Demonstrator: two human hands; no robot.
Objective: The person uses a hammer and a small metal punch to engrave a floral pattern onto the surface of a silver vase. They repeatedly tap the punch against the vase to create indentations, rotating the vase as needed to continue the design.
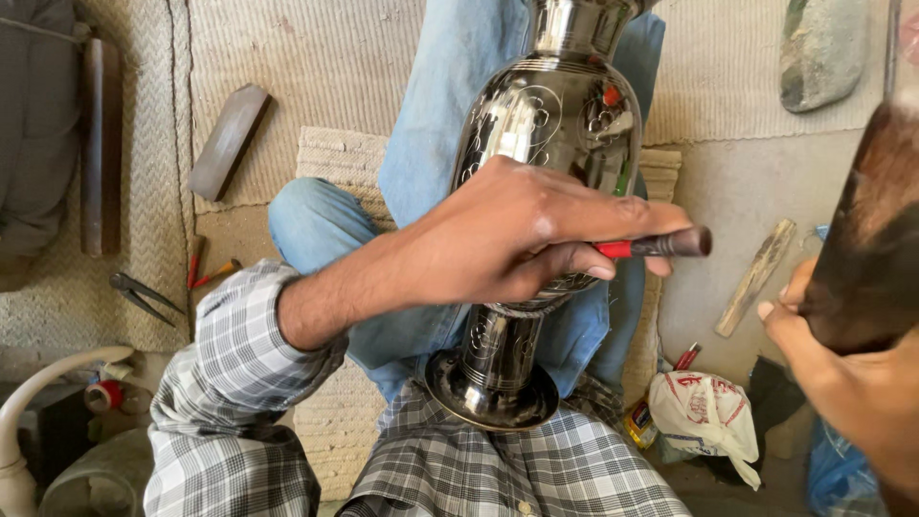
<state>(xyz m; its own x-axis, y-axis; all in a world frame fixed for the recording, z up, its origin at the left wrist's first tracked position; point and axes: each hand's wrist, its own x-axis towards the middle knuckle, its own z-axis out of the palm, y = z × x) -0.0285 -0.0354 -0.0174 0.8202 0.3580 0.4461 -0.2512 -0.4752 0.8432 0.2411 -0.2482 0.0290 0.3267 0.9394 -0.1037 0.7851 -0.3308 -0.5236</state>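
your left hand (507, 239) grips a tool (656, 246) on the vase (555, 124); scrollwork partly engraved; right hand (842, 373) holds a dark block (866, 258).

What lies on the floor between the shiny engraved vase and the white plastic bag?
In the head view, between the vase and the bag: the person's jeans-clad leg, then a red-capped tool.

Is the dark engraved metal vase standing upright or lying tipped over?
Tipped: the dark engraved metal vase lies along the lap, round base toward the body, under the left hand.
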